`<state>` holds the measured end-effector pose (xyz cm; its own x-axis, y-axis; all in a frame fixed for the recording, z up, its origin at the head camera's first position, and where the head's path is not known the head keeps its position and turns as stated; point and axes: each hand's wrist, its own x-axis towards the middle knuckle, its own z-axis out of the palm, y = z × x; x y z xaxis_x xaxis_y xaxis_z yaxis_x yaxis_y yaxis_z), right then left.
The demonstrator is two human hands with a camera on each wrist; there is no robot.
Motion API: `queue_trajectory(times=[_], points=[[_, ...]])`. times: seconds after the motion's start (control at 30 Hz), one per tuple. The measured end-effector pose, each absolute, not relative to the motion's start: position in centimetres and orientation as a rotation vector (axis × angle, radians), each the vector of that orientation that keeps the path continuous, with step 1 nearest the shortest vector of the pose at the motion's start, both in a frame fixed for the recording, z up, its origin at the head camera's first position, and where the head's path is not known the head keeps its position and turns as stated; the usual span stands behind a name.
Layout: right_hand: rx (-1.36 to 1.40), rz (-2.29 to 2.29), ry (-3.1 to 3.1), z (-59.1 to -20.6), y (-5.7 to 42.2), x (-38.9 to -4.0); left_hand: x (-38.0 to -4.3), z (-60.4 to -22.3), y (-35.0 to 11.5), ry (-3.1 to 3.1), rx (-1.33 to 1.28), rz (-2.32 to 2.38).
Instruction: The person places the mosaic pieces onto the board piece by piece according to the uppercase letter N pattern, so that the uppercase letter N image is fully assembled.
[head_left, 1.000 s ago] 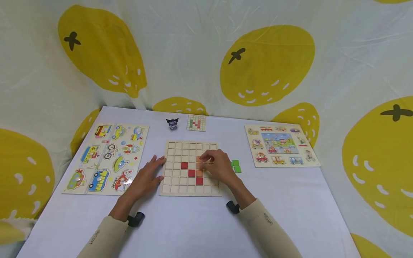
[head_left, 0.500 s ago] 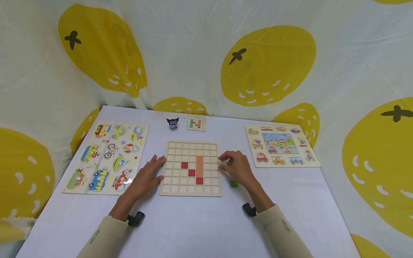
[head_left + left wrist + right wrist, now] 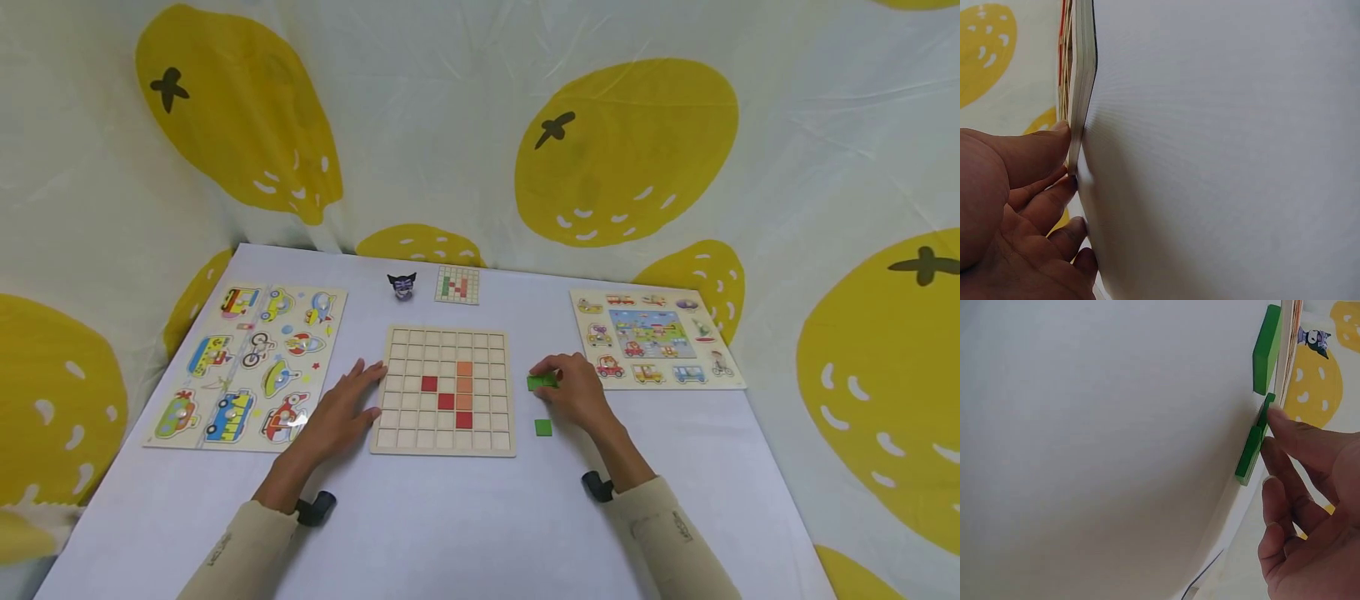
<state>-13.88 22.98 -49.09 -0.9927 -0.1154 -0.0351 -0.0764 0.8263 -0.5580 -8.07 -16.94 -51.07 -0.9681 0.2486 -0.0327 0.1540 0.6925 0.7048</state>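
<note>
Head view first: beige sleeves (image 3: 243, 546) reach in over the white-covered desk (image 3: 450, 529), with a black device (image 3: 318, 508) at each wrist. A single green tile (image 3: 543, 427) lies flat just right of the wooden grid board (image 3: 405, 421), which sits in the middle of the desk. The hands are well apart, one on either side of that board. The left hand (image 3: 345, 412) has its fingers loosely spread, fingertips and thumb touching the board's left edge. The right hand (image 3: 576, 390) bends its thumb and forefinger round a pair of green tiles (image 3: 534, 383) beside the board's right edge, pinching there (which of the two it grips, I cannot tell). In the board's cells, three red tiles (image 3: 446, 402) make a diagonal descending to the right, and three orange tiles (image 3: 465, 385) stand in a column above the lowest red one. Farther off, a vehicle puzzle (image 3: 247, 385) lies left and a picture puzzle (image 3: 651, 333) right. Beyond the board are a small pattern card (image 3: 457, 285) and a dark-eared figurine (image 3: 402, 287), then a lemon-printed cloth (image 3: 450, 125) behind.
</note>
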Motion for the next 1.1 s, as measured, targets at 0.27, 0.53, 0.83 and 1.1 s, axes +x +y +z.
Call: queue_trajectory(times=[0.27,0.53,0.83,1.1], points=[[-0.169,-0.842,2.925,-49.2,22.0,-14.4,-8.1,-51.2,-16.9,2.771,0.328,1.141],[-0.22,-0.821,2.933,-49.0,21.0,-14.5,-8.1,-51.1,-16.8,2.775,0.325,1.142],[-0.126,-1.006,2.936,-48.2,19.1,-14.4,-8.1,-51.1,-16.8,2.777,0.324,1.128],[-0.134,-1.185,2.917,-47.9,16.4,-14.6,-8.0,-50.9,-16.8,2.773,0.329,1.137]])
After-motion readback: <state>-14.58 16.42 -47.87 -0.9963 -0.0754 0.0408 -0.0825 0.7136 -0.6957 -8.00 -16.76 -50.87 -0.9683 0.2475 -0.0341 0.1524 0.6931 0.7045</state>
